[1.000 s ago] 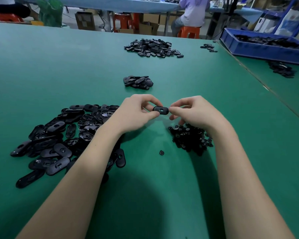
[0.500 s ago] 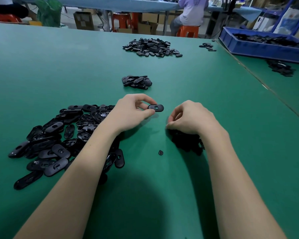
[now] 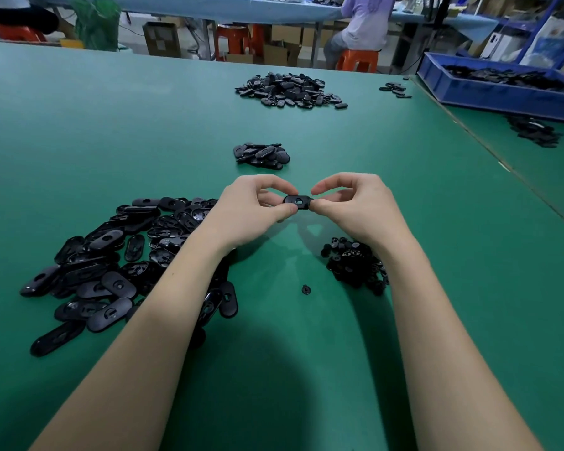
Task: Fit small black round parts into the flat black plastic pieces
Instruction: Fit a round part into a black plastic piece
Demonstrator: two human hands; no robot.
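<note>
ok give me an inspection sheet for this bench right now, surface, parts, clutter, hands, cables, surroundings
surface: green table, one long seam on the right.
job's things: flat black piece held off the table by both hands; large pile of flat pieces on the left; pile of small round parts under the right wrist; small stack just beyond the hands.
clutter: one stray round part lying alone; far pile; few loose pieces.
grippers: left hand and right hand each pinch one end of the piece.
cables: nothing seen.
surroundings: blue bin of black parts, orange stools, seated person, cardboard boxes.
</note>
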